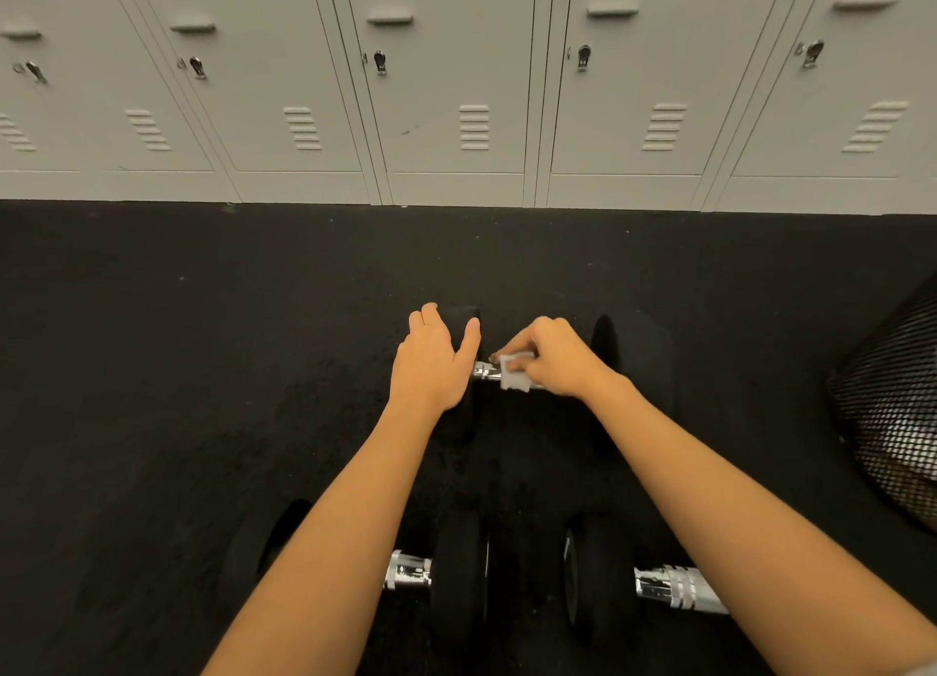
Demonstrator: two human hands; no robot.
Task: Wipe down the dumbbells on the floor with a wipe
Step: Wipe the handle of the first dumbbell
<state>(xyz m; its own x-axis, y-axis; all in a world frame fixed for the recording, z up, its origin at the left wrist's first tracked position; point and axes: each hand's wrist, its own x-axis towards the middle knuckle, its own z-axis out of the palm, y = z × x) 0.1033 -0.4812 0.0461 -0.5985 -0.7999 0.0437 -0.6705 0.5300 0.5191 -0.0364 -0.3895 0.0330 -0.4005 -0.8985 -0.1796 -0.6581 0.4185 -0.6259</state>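
Three black dumbbells with chrome handles lie on the black floor. The far dumbbell (636,366) sits in the middle of the view. My left hand (433,361) rests over its left head with the fingers draped on top. My right hand (550,358) pinches a small white wipe (514,373) against the chrome handle. Closer to me, a second dumbbell (456,571) lies at the lower left under my left forearm. The third dumbbell (593,576) lies at the lower right, its handle running under my right forearm.
A row of grey lockers (456,92) stands along the far wall. A black wire-mesh bin (897,422) leans in at the right edge. Black rubber floor (177,346) stretches to the left and ahead.
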